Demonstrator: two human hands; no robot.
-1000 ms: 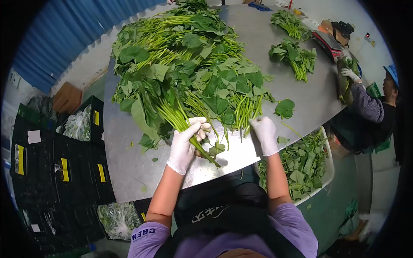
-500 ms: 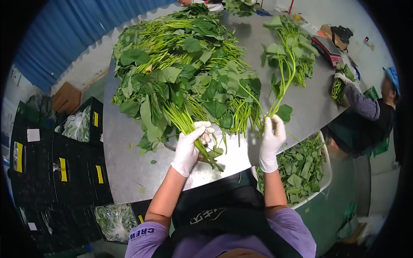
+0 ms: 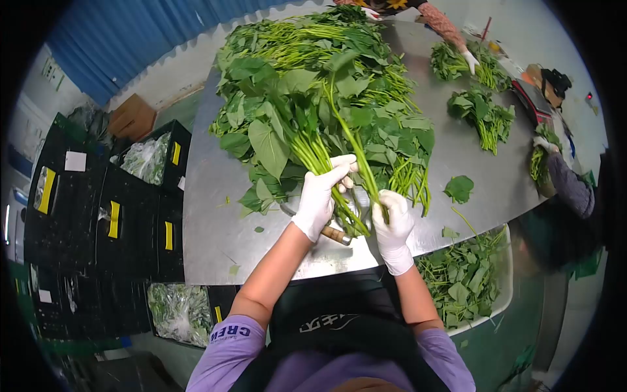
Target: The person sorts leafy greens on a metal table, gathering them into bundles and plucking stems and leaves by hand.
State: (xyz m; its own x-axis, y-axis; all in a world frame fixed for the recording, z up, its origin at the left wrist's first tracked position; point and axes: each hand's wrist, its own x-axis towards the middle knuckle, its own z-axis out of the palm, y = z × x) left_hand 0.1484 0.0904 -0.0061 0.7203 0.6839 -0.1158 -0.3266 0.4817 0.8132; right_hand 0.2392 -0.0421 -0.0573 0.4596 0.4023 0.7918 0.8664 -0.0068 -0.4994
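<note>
My left hand (image 3: 319, 199), in a white glove, is closed round a bunch of leafy green stems that look like sweet potato greens (image 3: 310, 151); their cut ends point down toward me. Just to its right, my gloved right hand (image 3: 393, 227) pinches a few thick stems (image 3: 356, 142) whose tops lean against the bunch. Beneath the left hand lies a tool with a wooden handle (image 3: 337, 235), perhaps a knife; its other end is mostly hidden. Beyond both hands spreads a large heap of the same greens (image 3: 287, 49).
Sorted bunches (image 3: 482, 117) and a loose leaf (image 3: 459, 189) lie right on the metal table (image 3: 215, 255). A white tub (image 3: 506, 287) of greens stands below. Black crates (image 3: 59, 222) are stacked left. A co-worker's gloved hand (image 3: 470, 62) reaches in; another person (image 3: 568, 176) holds greens near a scale (image 3: 532, 101).
My right hand has brought its stems left, beside the bunch in my left hand. The wooden handle now shows more. A co-worker's arm has come in at the far side. The view has shifted.
</note>
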